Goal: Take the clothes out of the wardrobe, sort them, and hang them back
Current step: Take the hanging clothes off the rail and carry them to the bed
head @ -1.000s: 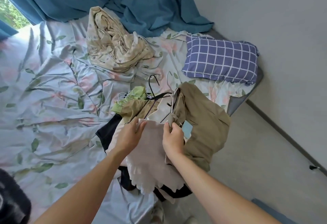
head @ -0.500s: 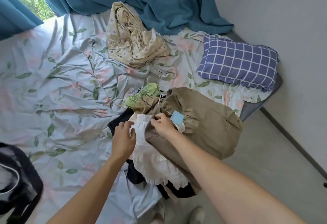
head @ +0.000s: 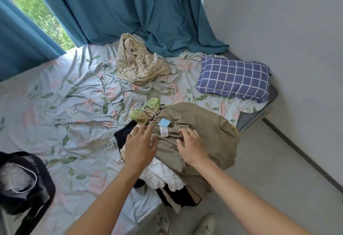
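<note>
- Blue curtains [head: 111, 12] and a pale wall back a bed [head: 55, 105] spread with a leaf-print sheet; a checked pillow [head: 233, 79] sits at the far right corner, a crumpled cream cloth [head: 139, 68] lies near the curtains, and a black bag [head: 24, 182] rests at the near left edge.
- At the near right edge of the bed lies the pile of clothes: a khaki garment [head: 200, 123] on top, a white garment [head: 163, 175] and a black garment [head: 122, 136] under it, and a green garment [head: 150, 106] at the far end.
- Several hangers [head: 143, 107] are bunched at that far end, hooks crossing, so pulling one blindly would likely drag its neighbours.
- The left hand [head: 141, 147] hovers over the pile with fingers spread and straight, gripping nothing.
- The right hand [head: 191, 145] rests on the khaki cloth, fingers loosely bent, pinching nothing plainly visible.
- A blue tag [head: 164, 123] and a white label [head: 163, 131] lie on the khaki garment between the hands.
- The step looks like sorting: best to lift the top piece by its own hanger while the other hand holds the rest down.
</note>
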{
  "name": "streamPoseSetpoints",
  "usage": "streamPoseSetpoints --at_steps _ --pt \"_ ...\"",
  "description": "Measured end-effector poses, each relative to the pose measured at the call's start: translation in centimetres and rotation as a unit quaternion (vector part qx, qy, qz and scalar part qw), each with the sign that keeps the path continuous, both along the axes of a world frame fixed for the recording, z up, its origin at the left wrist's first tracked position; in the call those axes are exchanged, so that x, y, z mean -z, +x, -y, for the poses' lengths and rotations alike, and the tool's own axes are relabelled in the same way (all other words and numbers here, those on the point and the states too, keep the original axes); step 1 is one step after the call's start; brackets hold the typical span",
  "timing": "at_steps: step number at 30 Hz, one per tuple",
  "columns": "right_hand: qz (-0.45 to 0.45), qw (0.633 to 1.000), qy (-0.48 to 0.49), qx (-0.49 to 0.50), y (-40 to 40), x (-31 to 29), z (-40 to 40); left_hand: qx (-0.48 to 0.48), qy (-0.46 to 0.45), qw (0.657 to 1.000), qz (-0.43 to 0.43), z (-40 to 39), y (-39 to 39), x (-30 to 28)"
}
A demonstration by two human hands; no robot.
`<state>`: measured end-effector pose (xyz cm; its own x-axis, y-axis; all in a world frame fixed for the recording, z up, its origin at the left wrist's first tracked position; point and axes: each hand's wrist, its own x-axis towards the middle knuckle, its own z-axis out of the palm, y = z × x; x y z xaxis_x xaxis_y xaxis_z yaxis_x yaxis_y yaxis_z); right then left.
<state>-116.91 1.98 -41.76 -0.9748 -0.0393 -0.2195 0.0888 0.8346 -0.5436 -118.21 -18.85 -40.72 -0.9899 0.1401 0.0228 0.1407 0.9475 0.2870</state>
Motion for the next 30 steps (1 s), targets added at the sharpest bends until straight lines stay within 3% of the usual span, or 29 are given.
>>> streamPoseSetpoints --at_steps 5,9,15,22,27,30 --pt "-0.063 0.995 0.062 0.048 5.6 -4.6 -6.0 0.087 -0.019 0.994 -0.061 -5.4 3.4 -5.0" --pt "-0.097 0.980 0.114 0.133 11.2 -8.1 -10.3 0.178 0.009 0.983 -0.034 -10.1 5.0 -7.0" --pt "-0.115 0.919 0.153 0.346 22.2 -12.0 -12.3 0.396 0.034 0.917 -0.047 -19.0 8.4 -10.6" --pt "-0.100 0.805 0.182 0.556 37.6 -13.8 -6.5 0.604 0.054 0.795 -0.033 -22.3 18.5 -11.9" --pt "-0.030 0.712 0.190 0.675 51.5 -15.3 -0.7 0.728 0.061 0.682 -0.041 -23.3 30.4 -13.1" --pt "-0.021 0.638 0.198 0.744 59.2 -15.9 3.7 0.785 0.089 0.611 -0.045 -23.0 38.4 -14.2"
